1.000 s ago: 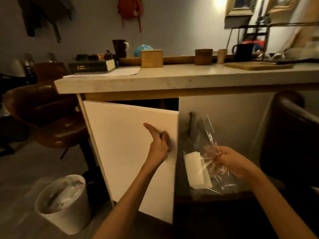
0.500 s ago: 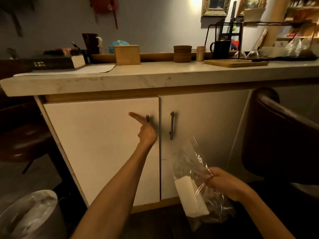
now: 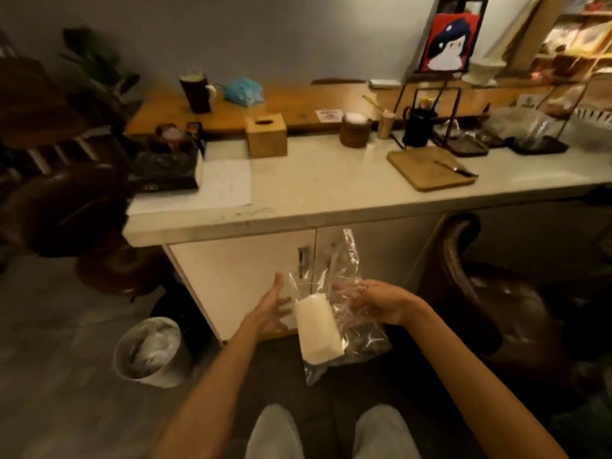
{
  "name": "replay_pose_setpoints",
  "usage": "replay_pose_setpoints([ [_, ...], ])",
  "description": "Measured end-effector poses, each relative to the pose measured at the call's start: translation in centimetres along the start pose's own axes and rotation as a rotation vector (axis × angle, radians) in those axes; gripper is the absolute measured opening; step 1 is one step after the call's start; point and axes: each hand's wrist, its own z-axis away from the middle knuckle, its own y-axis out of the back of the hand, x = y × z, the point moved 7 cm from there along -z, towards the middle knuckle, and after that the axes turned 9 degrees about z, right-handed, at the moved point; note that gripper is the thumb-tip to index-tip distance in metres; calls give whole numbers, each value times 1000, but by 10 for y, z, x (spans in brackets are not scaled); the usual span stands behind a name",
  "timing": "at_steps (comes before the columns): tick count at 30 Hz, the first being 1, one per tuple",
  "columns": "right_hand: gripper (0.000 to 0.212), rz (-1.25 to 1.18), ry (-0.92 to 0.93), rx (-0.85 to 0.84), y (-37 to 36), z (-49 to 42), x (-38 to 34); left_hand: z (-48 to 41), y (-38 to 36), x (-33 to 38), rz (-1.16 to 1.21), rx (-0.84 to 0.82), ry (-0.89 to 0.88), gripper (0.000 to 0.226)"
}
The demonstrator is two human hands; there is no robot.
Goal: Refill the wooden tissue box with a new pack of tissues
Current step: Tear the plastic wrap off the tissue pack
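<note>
The wooden tissue box [image 3: 266,135], a cube with a slot on top, stands on the white counter [image 3: 331,190] near its back edge. In front of the closed cabinet doors, my right hand [image 3: 374,304] grips a clear plastic bag [image 3: 344,270] that holds a white pack of tissues [image 3: 318,327]. My left hand [image 3: 273,309] is open with fingers spread, just left of the bag and close to the tissue pack; whether it touches the plastic is unclear.
A cutting board with a knife [image 3: 430,168], a round wooden container [image 3: 356,129], a black mug [image 3: 419,125], a wire rack [image 3: 480,111], a sheet of paper [image 3: 225,183] and books [image 3: 165,167] share the counter. A white bin [image 3: 152,352] stands lower left. A brown chair [image 3: 490,293] sits at right.
My left hand left the cabinet handle, with the door now shut, and came down beside the bag. The view rose and pulled back, so the counter top shows from above.
</note>
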Motion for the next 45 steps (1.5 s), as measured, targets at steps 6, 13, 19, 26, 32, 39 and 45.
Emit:
replay_pose_setpoints([
  [6, 52, -267, 50, -101, -38, 73, -136, 151, -45, 70, 560, -261, 66, 91],
  [13, 40, -234, 196, -131, -68, 98, -261, 228, -56, 210, 454, -261, -190, 81],
  [19, 63, -138, 263, -179, -62, 70, -300, 223, -48, 251, 568, -224, -250, 78],
  [26, 37, 475, 650, 1088, -8, 81, -363, 191, -51, 340, 330, 12, -570, 49],
  [32, 40, 282, 723, 400, -50, -5, -409, 144, -87, 418, 31, 30, -706, 64],
  [39, 52, -11, 670, 399, 14, -84, -460, 83, -89, 518, -306, -4, -691, 71],
  [45, 66, -1027, 444, -86, 27, -183, -425, 72, -55, 629, -574, 239, -999, 33],
])
